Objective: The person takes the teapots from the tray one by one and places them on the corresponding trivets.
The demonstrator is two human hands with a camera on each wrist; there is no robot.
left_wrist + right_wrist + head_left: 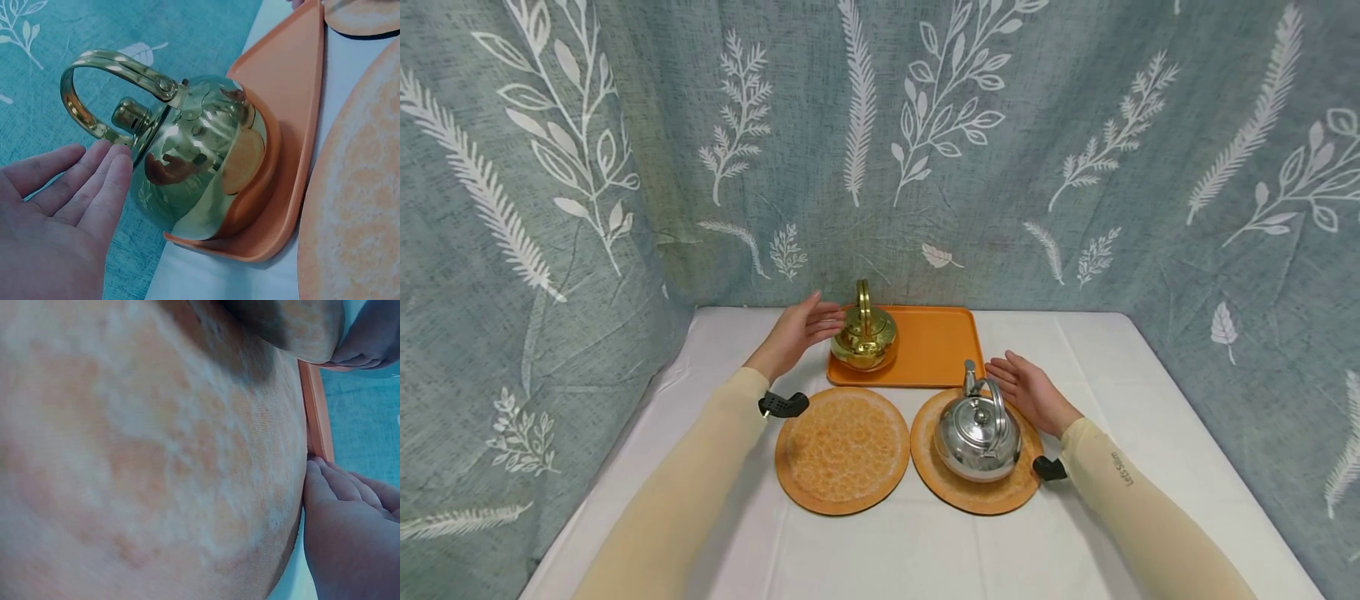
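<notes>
A shiny gold teapot (865,340) stands on the left half of an orange tray (936,346), its hoop handle raised. Beside it, my left hand (801,335) reaches in with straight fingers; in the left wrist view the fingertips lie close to the pot's lid and handle base, and contact cannot be told. A silver teapot (977,437) rests on the right round patterned mat (928,462), spout towards the tray. Just right of its spout and handle is my right hand (1030,390), fingers extended, holding nothing. In the right wrist view that hand (356,512) appears beside the mat's edge.
Left of the silver teapot lies a second round orange mat (842,450), in front of the tray. A white cloth (880,558) covers the table. Blue-grey leaf-patterned curtains (820,150) enclose the back and sides.
</notes>
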